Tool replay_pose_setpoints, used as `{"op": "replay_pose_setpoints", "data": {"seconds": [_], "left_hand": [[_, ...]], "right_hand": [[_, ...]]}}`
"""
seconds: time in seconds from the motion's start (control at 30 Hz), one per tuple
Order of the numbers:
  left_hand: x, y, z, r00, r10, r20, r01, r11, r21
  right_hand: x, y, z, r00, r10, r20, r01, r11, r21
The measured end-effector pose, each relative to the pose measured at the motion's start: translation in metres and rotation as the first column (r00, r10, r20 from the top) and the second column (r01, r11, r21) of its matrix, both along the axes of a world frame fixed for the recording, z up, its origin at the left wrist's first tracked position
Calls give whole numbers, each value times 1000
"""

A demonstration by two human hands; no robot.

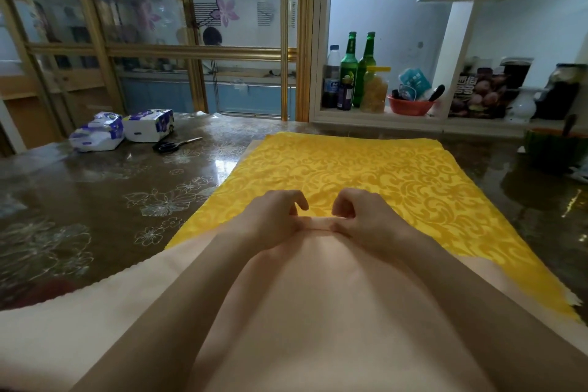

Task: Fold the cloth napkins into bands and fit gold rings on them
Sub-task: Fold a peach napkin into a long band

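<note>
Left hand (274, 216) and right hand (362, 216) are seemingly pinched, close together, on the peach napkin (318, 312); folding is judged begun, and an even crease is needed next.

Scissors (176, 145) beside two tissue packs (148, 126); green bottles (349, 70) shelved, perhaps beer.

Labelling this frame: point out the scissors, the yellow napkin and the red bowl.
scissors (166, 147), head view, on the black handles.
yellow napkin (350, 169), head view, on its patterned middle.
red bowl (410, 108), head view, on its front wall.
</note>
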State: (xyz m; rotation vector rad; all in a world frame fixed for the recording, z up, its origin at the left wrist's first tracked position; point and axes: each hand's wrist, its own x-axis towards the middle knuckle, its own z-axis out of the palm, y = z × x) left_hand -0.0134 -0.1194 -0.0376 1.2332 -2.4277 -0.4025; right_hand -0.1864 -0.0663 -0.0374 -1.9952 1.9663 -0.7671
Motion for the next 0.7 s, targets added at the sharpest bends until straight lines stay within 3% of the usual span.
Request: {"op": "replay_pose_setpoints", "data": {"seconds": [0.07, 0.2, 0.33, 0.53, 0.63, 0.7], "left_hand": [[0, 1, -2, 1000, 9, 24, -8, 998, -57], [0, 2, -4, 999, 36, 36, -30, 990, -139], [-4, 7, 0, 987, 57, 147, -29, 983, -184], [-6, 13, -2, 988, 64, 139, -47, 991, -123], [-7, 11, -6, 998, 47, 37, -47, 999, -4], [-10, 11, -10, 995, 39, 94, -46, 996, 78]], "right_hand": [[2, 2, -7, 999, -33, -12, 32, 998, -54], [11, 5, -11, 981, -49, -187, 13, 982, -190], [15, 11, -12, 943, -32, -332, -48, 972, -231], [9, 18, -14, 963, 31, -268, -74, 986, -151], [12, 17, -14, 978, 19, -209, -56, 983, -173], [17, 14, -14, 978, 58, -203, -80, 992, -101]]}}
